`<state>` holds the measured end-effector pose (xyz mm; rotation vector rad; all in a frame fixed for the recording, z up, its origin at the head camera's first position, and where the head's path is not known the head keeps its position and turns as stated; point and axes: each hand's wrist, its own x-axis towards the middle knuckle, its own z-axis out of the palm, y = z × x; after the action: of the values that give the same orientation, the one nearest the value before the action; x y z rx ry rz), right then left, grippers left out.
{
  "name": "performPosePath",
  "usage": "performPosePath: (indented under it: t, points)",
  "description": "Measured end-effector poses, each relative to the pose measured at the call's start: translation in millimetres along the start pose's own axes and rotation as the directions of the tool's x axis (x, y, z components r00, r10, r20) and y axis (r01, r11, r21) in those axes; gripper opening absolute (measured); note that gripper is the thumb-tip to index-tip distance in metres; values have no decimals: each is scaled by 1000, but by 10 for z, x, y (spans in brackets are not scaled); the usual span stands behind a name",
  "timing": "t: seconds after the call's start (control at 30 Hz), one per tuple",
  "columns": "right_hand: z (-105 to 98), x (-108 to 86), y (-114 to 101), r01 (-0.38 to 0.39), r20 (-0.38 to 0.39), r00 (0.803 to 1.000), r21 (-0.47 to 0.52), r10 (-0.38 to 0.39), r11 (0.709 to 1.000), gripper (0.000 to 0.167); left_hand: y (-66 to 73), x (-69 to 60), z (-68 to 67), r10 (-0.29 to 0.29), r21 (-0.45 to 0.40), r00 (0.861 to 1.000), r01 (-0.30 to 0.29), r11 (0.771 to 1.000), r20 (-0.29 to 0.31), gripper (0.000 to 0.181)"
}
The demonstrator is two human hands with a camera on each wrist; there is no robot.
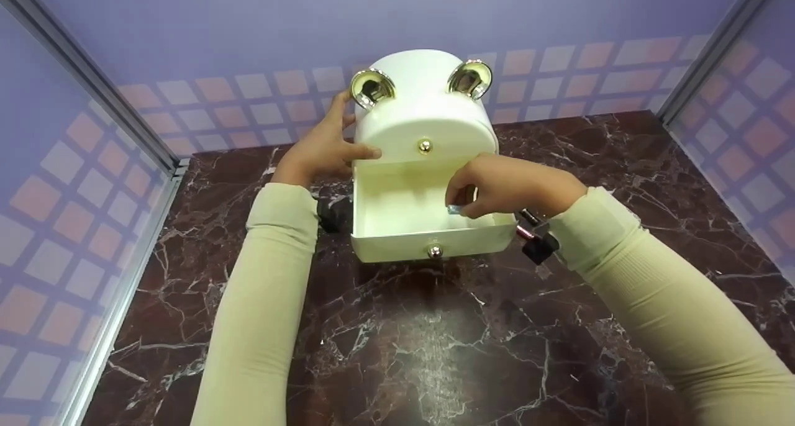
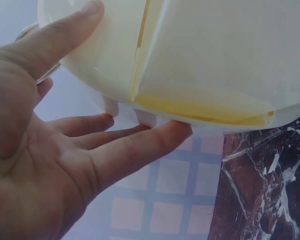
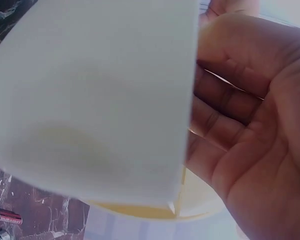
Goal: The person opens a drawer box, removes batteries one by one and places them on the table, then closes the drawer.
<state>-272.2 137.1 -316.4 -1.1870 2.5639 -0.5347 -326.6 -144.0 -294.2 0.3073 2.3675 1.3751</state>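
A white storage box (image 1: pixel 413 109) with two gold ear-shaped pieces stands on the marble surface. Its lower drawer (image 1: pixel 379 215) with a round knob is pulled out. My left hand (image 1: pixel 332 143) rests on the box's left side, thumb on the front, other fingers extended along the side, as the left wrist view (image 2: pixel 50 150) shows too. Over the right part of the drawer, my right hand (image 1: pixel 506 184) pinches a small pale blue object (image 1: pixel 454 209) between thumb and fingers. The right wrist view shows the hand (image 3: pixel 260 130) beyond the drawer's white wall, which hides the fingertips.
Purple panels with a pink and white square pattern (image 1: pixel 248 100) stand behind and beside the dark marble surface (image 1: pixel 422 339). In the right wrist view, a small cylinder with a red label (image 3: pixel 6 215) lies on the marble. The upper drawer's knob (image 1: pixel 425 146) is above the pulled-out drawer.
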Motion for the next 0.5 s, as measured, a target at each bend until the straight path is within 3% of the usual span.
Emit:
performPosePath:
  t: [0.3,0.5]
  points:
    - [-65,-95,33,-52,-3,999,27,52,998,15,-13,19,-7,-1,-20,1000,1,1000,4,118]
    - [-84,-178,87,-51,-33,998,27,52,998,13,-113,121,-20,3,-21,1000,-3,1000,1,120]
